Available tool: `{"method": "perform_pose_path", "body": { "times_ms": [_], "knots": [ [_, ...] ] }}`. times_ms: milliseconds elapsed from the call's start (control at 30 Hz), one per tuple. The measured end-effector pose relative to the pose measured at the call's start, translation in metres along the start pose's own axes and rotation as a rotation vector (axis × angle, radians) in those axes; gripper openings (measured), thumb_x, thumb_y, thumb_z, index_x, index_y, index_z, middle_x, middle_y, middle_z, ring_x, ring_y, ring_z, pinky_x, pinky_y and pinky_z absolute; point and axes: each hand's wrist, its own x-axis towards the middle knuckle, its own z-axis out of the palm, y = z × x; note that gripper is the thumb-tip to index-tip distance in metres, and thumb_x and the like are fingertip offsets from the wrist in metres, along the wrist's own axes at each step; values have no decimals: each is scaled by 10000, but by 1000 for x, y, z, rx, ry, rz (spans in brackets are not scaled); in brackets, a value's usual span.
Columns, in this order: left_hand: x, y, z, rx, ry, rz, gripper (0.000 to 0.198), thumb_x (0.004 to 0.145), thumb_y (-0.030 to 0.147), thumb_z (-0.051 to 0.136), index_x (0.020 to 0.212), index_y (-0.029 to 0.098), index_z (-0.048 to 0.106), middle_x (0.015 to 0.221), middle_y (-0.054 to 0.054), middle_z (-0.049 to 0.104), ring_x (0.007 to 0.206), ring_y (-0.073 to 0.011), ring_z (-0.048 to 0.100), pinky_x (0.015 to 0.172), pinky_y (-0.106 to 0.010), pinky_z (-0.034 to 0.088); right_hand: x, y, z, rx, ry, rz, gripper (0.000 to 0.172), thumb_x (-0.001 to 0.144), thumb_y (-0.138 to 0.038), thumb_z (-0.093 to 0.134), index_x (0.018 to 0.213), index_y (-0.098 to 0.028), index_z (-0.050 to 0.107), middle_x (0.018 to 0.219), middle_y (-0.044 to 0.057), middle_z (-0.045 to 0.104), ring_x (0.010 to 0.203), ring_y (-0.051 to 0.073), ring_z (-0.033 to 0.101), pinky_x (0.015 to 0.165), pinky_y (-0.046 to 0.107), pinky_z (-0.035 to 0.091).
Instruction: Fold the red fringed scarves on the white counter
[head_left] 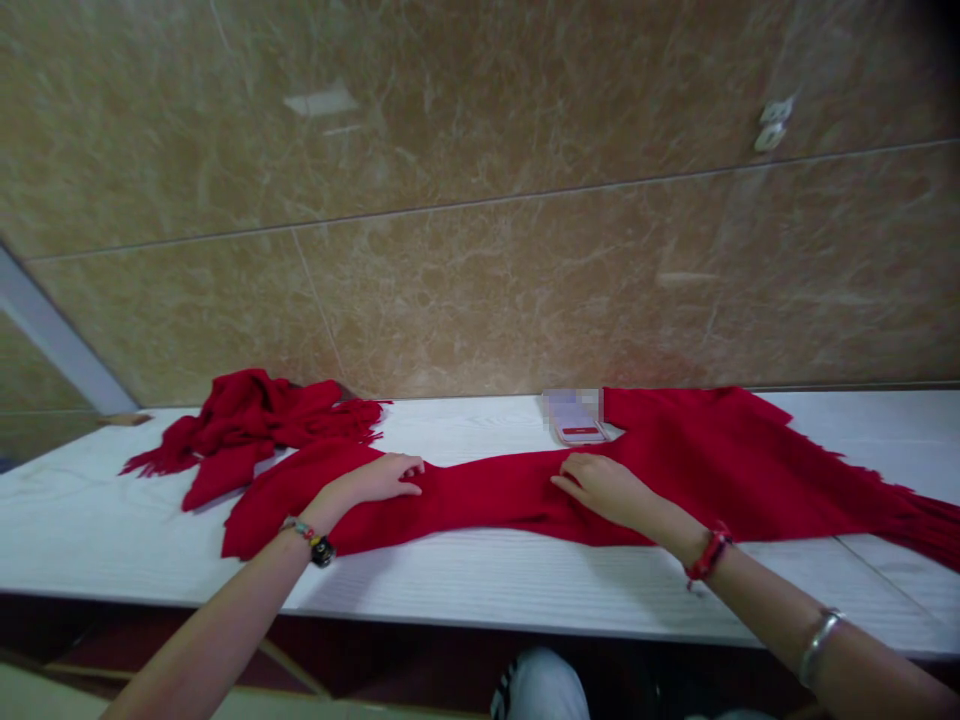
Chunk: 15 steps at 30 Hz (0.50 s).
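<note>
1. Brown marbled wall tiles (480,290) fill the upper half, with a white wall fixture (771,125) at 2 o'clock.
2. Below them runs a white wood-grained surface (525,585), crossing the view from 9 o'clock to 3.
3. One long red cloth (484,495) lies on it, from 8 o'clock to between 3 and 4, narrow in the middle, wider at each side, fringed at its right end.
4. Between 7 and 8 o'clock, the person's left hand (379,478) rests on this cloth, thumb apart from the lightly bent fingers. A beaded bracelet (300,527) circles the wrist.
5. At 4 o'clock, the right hand (604,485) rests there too, fingers bent; I cannot tell whether they pinch it. That arm wears a red bracelet (709,555) and a silver bangle (819,645).
6. Crumpled, fringed red fabric (251,415) is heaped between 8 and 9 o'clock.
7. Near 4 o'clock, a phone (583,436) lies just beyond the right hand.
8. Close to 6 o'clock, a pale-clad knee (546,690) shows.
</note>
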Motion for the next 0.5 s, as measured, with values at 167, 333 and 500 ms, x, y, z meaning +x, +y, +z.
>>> {"method": "perform_pose_path", "body": {
  "times_ms": [167,333,500],
  "knots": [
    [2,4,-14,-51,64,57,199,807,317,437,809,169,570,844,-43,623,802,-168,555,749,-257,407,40,-20,-9,115,-8,-8,286,837,-255,464,1046,-104,587,1043,140,620,968,217,572,851,315,426],
    [6,12,-50,-153,65,152,249,814,349,414,803,159,575,810,-20,622,772,-146,554,736,-238,409,73,-37,-3,203,-134,-78,287,798,-216,517,1042,-85,589,1052,167,610,981,239,555,834,328,412],
    [8,17,-79,-279,89,142,317,774,411,436,922,162,564,937,-21,620,863,-159,556,773,-243,420,88,-11,-31,287,-187,-164,192,819,-257,494,849,-142,645,839,52,672,765,158,593,687,237,430]
  ]
}}
